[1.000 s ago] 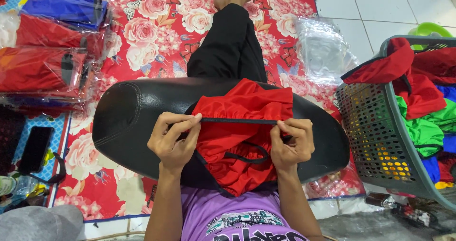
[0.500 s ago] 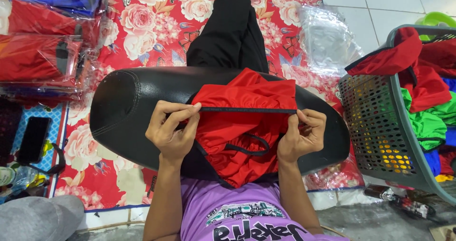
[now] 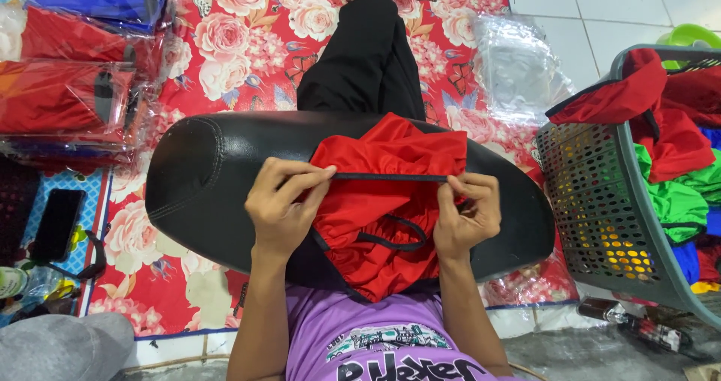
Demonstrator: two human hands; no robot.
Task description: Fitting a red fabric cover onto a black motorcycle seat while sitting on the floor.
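**Red garment pinched flat across a black cushion**

Little has changed since the earlier frames: both hands are kept at the same fold line, and the red garment (image 3: 379, 208) is drawn slightly tauter along its black-trimmed edge. The left hand (image 3: 282, 212) is closed, with the fabric's left end pinched between thumb and fingers; the right hand (image 3: 466, 216) is closed likewise on the right end. The edge is thus held straight between the two grips, apparently so that the cloth is kept even for folding. The garment is spread on a black padded cushion (image 3: 203, 178), which is laid across the lap and seems to serve as a work board. A black-trousered leg (image 3: 364, 58) is stretched out beyond it.

Beneath lies a red floral mat (image 3: 225, 66) on white floor tiles (image 3: 601, 6). Bagged red and blue garments (image 3: 67, 88) are stacked at the left, near a dark phone (image 3: 56, 223). A grey mesh basket (image 3: 601, 201) of red, green and blue clothes stands at the right, with empty clear bags (image 3: 518, 66) nearby.
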